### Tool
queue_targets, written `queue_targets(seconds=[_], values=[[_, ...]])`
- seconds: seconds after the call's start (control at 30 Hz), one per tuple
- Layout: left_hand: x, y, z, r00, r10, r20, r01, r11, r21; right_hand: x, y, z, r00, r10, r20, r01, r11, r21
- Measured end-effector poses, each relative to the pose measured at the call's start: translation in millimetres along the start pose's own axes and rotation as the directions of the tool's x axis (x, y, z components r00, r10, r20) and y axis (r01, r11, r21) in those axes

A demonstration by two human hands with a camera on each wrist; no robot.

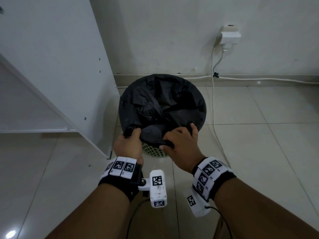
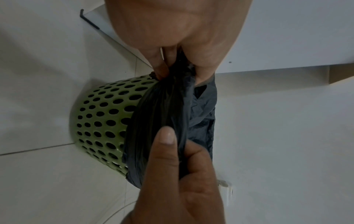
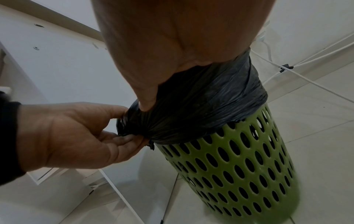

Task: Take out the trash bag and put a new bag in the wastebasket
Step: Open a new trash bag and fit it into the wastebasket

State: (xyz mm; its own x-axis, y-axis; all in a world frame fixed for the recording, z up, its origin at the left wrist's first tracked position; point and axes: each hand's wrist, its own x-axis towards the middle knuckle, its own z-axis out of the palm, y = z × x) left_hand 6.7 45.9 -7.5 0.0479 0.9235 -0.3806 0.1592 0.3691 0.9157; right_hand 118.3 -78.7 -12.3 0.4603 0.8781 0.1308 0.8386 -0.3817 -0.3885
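A green perforated wastebasket (image 1: 153,152) (image 2: 103,121) (image 3: 239,166) stands on the tiled floor by the wall. A black trash bag (image 1: 162,100) (image 2: 159,115) (image 3: 201,106) lines it and is folded over the rim. My left hand (image 1: 133,134) (image 2: 178,68) (image 3: 130,125) pinches a gathered bunch of the bag at the near-left rim. My right hand (image 1: 174,139) (image 2: 172,145) grips the bag edge at the near-right rim, thumb under the fold. In the right wrist view its thumb (image 3: 147,100) presses on the bag. The bag's inside is dark and crumpled; its contents are hidden.
A white cabinet panel (image 1: 60,66) stands close to the left of the basket. A wall socket with a plug (image 1: 229,37) is at the back right. White cables (image 1: 214,104) run down past the basket's right side and along the skirting. Tiled floor (image 1: 267,161) lies to the right.
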Motion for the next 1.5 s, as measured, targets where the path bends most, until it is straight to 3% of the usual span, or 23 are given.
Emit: queue_targets(seconds=[0.1,0.27,0.37,0.47,0.53,0.63,0.73,0.93,1.23,1.4,1.5], values=[[2,4,2,1.0,0.008,-0.007,-0.007,0.999,0.041,2,0,1,1.0,0.002,-0.012,-0.002,1.0,-0.003],[4,2,1,0.995,-0.083,0.058,0.084,0.996,-0.028,6,0,-2,1.0,0.014,-0.01,-0.014,1.0,-0.011],[5,-5,2,0.992,-0.122,0.031,0.124,0.991,-0.048,6,0,-4,1.0,0.023,-0.004,-0.023,1.0,-0.009],[7,-9,3,0.971,-0.184,0.151,0.193,0.98,-0.046,5,0,-3,1.0,0.028,0.009,-0.028,1.0,-0.005],[6,-6,0,0.965,-0.205,0.162,0.215,0.976,-0.043,5,-1,-4,1.0,0.025,0.007,-0.025,1.0,-0.008],[-1,1,-1,0.985,-0.145,0.091,0.144,0.989,0.022,3,-1,-5,1.0,0.026,0.007,-0.026,1.0,0.006],[-6,0,0,0.987,-0.16,0.009,0.159,0.987,0.024,2,0,-5,1.0,0.023,0.005,-0.023,1.0,0.012],[-11,1,1,0.997,-0.076,0.008,0.076,0.997,0.012,4,2,-2,1.0,0.016,-0.006,-0.016,1.0,0.003],[-15,2,-2,0.997,-0.047,0.063,0.045,0.999,0.024,4,2,-2,1.0,0.021,0.012,-0.021,1.0,-0.014],[-12,-3,3,0.999,0.03,-0.041,-0.03,0.999,0.01,2,2,0,1.0,0.017,0.0,-0.017,1.0,-0.012],[-10,-3,5,0.998,0.051,-0.032,-0.05,0.998,0.025,4,1,-1,1.0,0.024,0.006,-0.024,1.0,-0.013]])
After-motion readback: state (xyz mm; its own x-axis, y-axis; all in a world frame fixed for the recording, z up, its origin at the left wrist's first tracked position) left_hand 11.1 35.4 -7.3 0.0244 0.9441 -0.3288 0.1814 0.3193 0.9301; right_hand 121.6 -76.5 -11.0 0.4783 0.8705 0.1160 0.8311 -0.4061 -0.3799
